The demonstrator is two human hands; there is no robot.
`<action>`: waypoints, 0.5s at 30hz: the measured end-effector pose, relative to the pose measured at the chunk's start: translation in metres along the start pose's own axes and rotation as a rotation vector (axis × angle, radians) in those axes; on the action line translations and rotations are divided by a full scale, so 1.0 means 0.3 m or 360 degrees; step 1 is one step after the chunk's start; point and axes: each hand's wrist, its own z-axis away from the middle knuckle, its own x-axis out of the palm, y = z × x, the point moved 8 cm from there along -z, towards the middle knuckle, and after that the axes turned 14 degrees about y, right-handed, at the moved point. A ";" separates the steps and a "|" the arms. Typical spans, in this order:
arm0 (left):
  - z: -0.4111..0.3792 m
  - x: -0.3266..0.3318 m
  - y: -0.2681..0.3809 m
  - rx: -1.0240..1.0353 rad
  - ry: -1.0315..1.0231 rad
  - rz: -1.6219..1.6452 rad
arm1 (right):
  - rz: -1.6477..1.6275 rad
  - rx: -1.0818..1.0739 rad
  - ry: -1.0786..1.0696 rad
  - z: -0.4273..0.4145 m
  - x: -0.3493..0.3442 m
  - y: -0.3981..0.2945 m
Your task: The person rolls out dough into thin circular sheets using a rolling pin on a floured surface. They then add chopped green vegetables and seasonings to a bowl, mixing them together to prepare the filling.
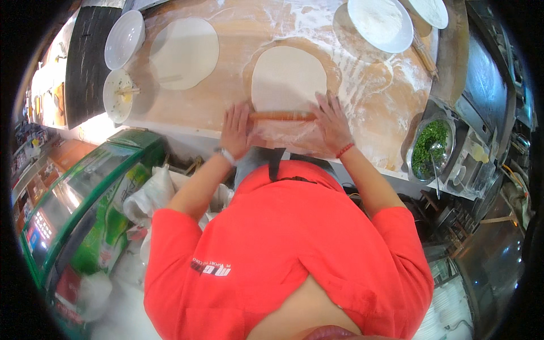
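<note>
A wooden rolling pin (282,116) lies crosswise at the near edge of a thin, roundish sheet of dough (289,76). My left hand (236,129) is over the pin's left end, its fingers stretched forward. At the other end my right hand (332,123) presses down, fingers spread and tips beside the dough's right edge. Both ends of the pin are hidden under the hands. A second flattened round of dough (185,53) rests further left on the floured wooden board (191,108).
A white bowl of flour (380,21) stands at the far right, near another rolling pin (425,59). Chopped greens (431,142) and a spoon fill a metal bowl (411,157) on the right. Two white bowls (124,40) line the left edge. A green-framed cabinet (136,138) stands lower left.
</note>
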 end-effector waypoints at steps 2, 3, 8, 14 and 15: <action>0.120 -0.026 0.023 -0.0133 -0.0221 -0.0025 | 0.0012 -0.0096 0.0000 -0.004 0.001 -0.036; 0.089 -0.025 -0.008 -0.0152 -0.0167 -0.0094 | 0.0029 -0.0130 0.0040 -0.059 0.004 -0.030; -0.289 -0.053 -0.185 -0.0239 0.0173 -0.0318 | 0.0052 -0.0057 0.0296 -0.357 0.056 0.025; 0.099 -0.057 -0.018 -0.0266 -0.0131 -0.0010 | 0.0025 -0.0232 -0.0112 -0.196 0.089 -0.007; 0.119 -0.046 -0.031 -0.0312 -0.0089 -0.0037 | -0.0004 -0.0291 -0.0124 -0.205 0.065 -0.051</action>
